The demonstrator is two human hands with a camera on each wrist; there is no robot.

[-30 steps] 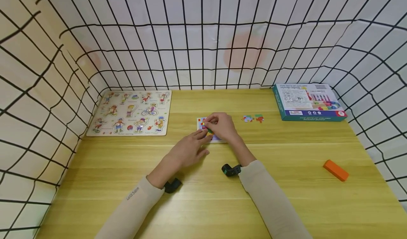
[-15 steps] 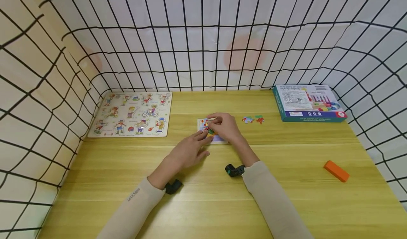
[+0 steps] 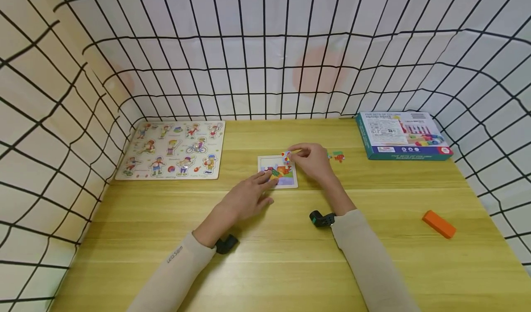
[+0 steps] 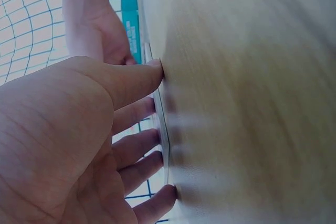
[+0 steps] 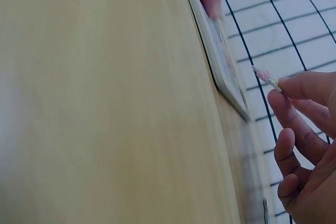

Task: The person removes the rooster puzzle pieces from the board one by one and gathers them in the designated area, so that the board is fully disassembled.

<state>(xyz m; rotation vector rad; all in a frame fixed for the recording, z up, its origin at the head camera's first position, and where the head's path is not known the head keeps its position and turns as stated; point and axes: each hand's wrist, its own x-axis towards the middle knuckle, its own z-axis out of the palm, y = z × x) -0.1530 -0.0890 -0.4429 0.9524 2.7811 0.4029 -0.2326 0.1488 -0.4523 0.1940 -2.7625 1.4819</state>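
Note:
My right hand (image 3: 312,162) pinches a small colourful jigsaw piece (image 3: 286,157) between thumb and forefinger, over the upper right corner of a small puzzle tray (image 3: 270,161). In the right wrist view the jigsaw piece (image 5: 266,78) is raised and tilted, apart from the tray, and the other fingers are curled loosely. My left hand (image 3: 245,196) lies at the tray's lower left, fingertips on it, covering that corner. Assembled pieces fill the tray's lower part; its upper part shows white. In the left wrist view the left hand (image 4: 68,129) has fingers spread at the tray's edge.
Loose jigsaw pieces (image 3: 339,156) lie right of the tray, partly behind the right hand. A wooden figure-puzzle board (image 3: 159,164) is at the back left, a boxed bead set (image 3: 404,137) at the back right. An orange block (image 3: 439,224) sits at right. Black wire mesh surrounds the table.
My right hand has lifted the jigsaw piece from the tray's upper left and carried it right, to the upper right corner, uncovering the tray. The left hand has stayed put.

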